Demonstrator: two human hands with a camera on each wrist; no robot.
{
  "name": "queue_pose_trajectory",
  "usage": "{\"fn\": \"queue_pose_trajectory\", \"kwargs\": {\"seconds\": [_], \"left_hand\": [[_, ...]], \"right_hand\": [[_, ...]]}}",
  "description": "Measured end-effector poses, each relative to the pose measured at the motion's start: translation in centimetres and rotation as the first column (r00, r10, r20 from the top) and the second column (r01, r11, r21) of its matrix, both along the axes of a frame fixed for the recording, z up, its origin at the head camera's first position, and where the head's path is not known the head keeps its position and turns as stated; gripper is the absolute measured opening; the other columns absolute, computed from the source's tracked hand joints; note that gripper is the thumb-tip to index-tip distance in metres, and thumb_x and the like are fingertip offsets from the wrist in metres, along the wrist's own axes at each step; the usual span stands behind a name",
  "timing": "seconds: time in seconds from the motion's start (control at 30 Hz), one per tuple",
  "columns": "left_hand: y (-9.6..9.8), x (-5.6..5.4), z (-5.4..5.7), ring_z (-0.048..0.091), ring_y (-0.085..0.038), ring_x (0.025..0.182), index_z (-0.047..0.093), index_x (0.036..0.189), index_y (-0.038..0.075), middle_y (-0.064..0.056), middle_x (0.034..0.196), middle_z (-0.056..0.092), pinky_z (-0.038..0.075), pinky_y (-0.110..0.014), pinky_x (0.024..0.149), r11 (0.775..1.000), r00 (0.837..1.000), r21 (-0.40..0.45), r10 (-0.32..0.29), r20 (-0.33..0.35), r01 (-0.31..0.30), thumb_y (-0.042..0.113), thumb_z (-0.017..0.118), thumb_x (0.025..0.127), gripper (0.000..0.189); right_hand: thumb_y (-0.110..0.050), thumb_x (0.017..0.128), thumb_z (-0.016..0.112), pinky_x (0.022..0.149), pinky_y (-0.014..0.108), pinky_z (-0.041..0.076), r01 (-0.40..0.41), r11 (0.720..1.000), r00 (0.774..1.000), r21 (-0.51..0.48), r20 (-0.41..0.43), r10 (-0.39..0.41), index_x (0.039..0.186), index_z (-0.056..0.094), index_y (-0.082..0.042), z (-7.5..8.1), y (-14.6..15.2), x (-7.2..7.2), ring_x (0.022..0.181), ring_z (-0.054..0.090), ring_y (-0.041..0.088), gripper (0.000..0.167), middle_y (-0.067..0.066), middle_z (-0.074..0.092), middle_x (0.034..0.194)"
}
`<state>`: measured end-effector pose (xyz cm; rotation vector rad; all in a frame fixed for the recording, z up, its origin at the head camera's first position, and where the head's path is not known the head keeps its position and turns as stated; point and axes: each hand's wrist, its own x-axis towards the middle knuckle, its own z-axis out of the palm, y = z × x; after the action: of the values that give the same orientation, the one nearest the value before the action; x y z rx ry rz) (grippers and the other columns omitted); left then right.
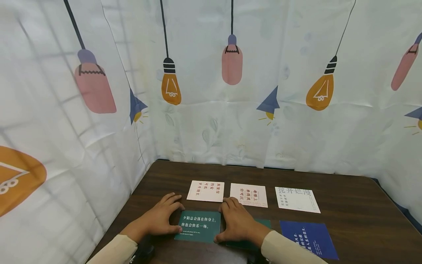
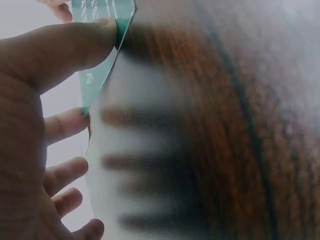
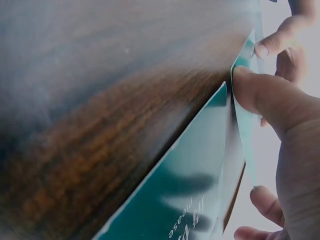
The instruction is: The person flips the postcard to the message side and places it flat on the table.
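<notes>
A green card point(image 1: 200, 228) with white lettering lies on the table in front of me, between my two hands. My left hand point(image 1: 161, 217) is at its left edge; in the left wrist view the thumb point(image 2: 95, 42) rests on the card near one corner and the index fingertip touches the other. My right hand point(image 1: 238, 223) is at the right edge, thumb point(image 3: 245, 85) and index fingertip likewise at the card's corners. Under the right hand and wrist lies a second green card point(image 3: 185, 180), partly hidden in the head view.
Behind stand out two pale cards with red writing point(image 1: 206, 191) point(image 1: 249, 195) and a white card point(image 1: 296, 200) with grey writing. A blue card point(image 1: 308, 238) lies to the right, partly behind my sleeve. Lamp-patterned cloth point(image 1: 211, 121) hangs around the brown table point(image 1: 356, 205).
</notes>
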<state>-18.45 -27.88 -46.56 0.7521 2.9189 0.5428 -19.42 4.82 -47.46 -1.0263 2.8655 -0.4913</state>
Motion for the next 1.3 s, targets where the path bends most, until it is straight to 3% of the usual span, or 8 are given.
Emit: {"fn": "queue_pose_trajectory", "kwargs": {"seconds": [0.13, 0.23, 0.37, 0.47, 0.63, 0.83, 1.1, 1.3], "left_hand": [[0.1, -0.1, -0.1, 0.032, -0.044, 0.144, 0.06, 0.116, 0.022, -0.014, 0.151, 0.047, 0.036, -0.064, 0.106, 0.999, 1.0, 0.047, -0.011, -0.013, 0.012, 0.051, 0.087, 0.076, 0.057], [0.1, 0.0, -0.1, 0.04, -0.036, 0.139, 0.057, 0.113, 0.022, -0.01, 0.145, 0.053, 0.04, -0.059, 0.105, 0.997, 1.0, 0.082, -0.011, -0.019, 0.012, 0.047, 0.091, 0.073, 0.058], [0.3, 0.1, 0.3, 0.052, -0.024, 0.124, 0.056, 0.113, 0.022, -0.002, 0.131, 0.059, 0.045, -0.052, 0.101, 0.996, 1.0, 0.089, 0.012, -0.021, -0.01, 0.046, 0.092, 0.071, 0.06], [0.4, 0.2, 0.7, 0.057, -0.019, 0.11, 0.057, 0.116, 0.021, 0.003, 0.12, 0.061, 0.049, -0.05, 0.095, 0.997, 0.999, 0.074, 0.029, -0.021, -0.027, 0.047, 0.092, 0.071, 0.063], [0.5, 0.4, 1.0, 0.057, -0.014, 0.1, 0.058, 0.119, 0.021, 0.008, 0.11, 0.06, 0.051, -0.047, 0.089, 0.997, 0.999, 0.062, 0.039, -0.013, -0.038, 0.048, 0.092, 0.071, 0.066], [0.5, 0.3, 1.3, 0.059, -0.014, 0.095, 0.057, 0.119, 0.021, 0.007, 0.104, 0.062, 0.051, -0.045, 0.086, 0.997, 0.999, 0.072, 0.03, -0.035, -0.027, 0.043, 0.092, 0.074, 0.061], [0.4, 0.3, 1.7, 0.058, -0.009, 0.084, 0.055, 0.123, 0.018, 0.012, 0.099, 0.063, 0.051, -0.04, 0.079, 0.993, 1.0, 0.117, 0.015, -0.008, -0.014, 0.034, 0.087, 0.083, 0.053], [0.3, 0.4, 1.3, 0.059, -0.003, 0.078, 0.052, 0.123, 0.019, 0.015, 0.091, 0.062, 0.051, -0.031, 0.072, 0.98, 1.0, 0.196, -0.015, 0.007, 0.013, 0.021, 0.082, 0.089, 0.045]], "right_hand": [[-0.065, 0.068, 0.086, 0.113, 0.052, 0.034, 0.0, 1.0, 0.999, -0.028, -0.033, -0.001, 0.125, 0.055, -0.014, 0.1, -0.1, 0.3, 0.14, 0.039, 0.034, 0.083, 0.016, 0.048, 0.147], [-0.063, 0.066, 0.088, 0.111, 0.05, 0.037, 0.001, 0.998, 0.999, -0.06, -0.045, -0.003, 0.124, 0.053, -0.014, 0.1, -0.1, 0.4, 0.134, 0.043, 0.03, 0.083, 0.008, 0.053, 0.134], [-0.06, 0.065, 0.09, 0.107, 0.047, 0.04, 0.011, 0.995, 0.999, -0.103, -0.038, -0.015, 0.122, 0.051, -0.017, 0.2, -0.1, 0.6, 0.126, 0.046, 0.025, 0.081, -0.001, 0.053, 0.118], [-0.057, 0.066, 0.091, 0.106, 0.045, 0.041, 0.016, 0.992, 0.999, -0.121, -0.039, -0.021, 0.122, 0.05, -0.017, 0.2, -0.1, 0.6, 0.124, 0.047, 0.023, 0.08, -0.003, 0.052, 0.117], [-0.055, 0.066, 0.092, 0.104, 0.043, 0.042, 0.014, 0.991, 0.998, -0.136, -0.063, -0.022, 0.122, 0.051, -0.015, 0.2, 0.0, 0.8, 0.12, 0.048, 0.021, 0.08, -0.002, 0.053, 0.116], [-0.05, 0.068, 0.091, 0.096, 0.041, 0.046, 0.045, 0.985, 0.998, -0.169, -0.036, -0.052, 0.12, 0.052, -0.017, 0.2, 0.2, 0.7, 0.11, 0.05, 0.018, 0.073, -0.005, 0.054, 0.111], [-0.041, 0.074, 0.091, 0.091, 0.043, 0.05, 0.056, 0.979, 0.998, -0.197, -0.014, -0.06, 0.119, 0.052, -0.018, 0.4, 0.2, 0.6, 0.113, 0.057, 0.021, 0.064, 0.0, 0.06, 0.116], [-0.036, 0.078, 0.088, 0.074, 0.036, 0.049, 0.06, 0.976, 0.998, -0.207, 0.011, -0.059, 0.119, 0.05, -0.019, 0.6, 0.3, 0.7, 0.085, 0.055, 0.011, 0.058, -0.006, 0.058, 0.094]]}}
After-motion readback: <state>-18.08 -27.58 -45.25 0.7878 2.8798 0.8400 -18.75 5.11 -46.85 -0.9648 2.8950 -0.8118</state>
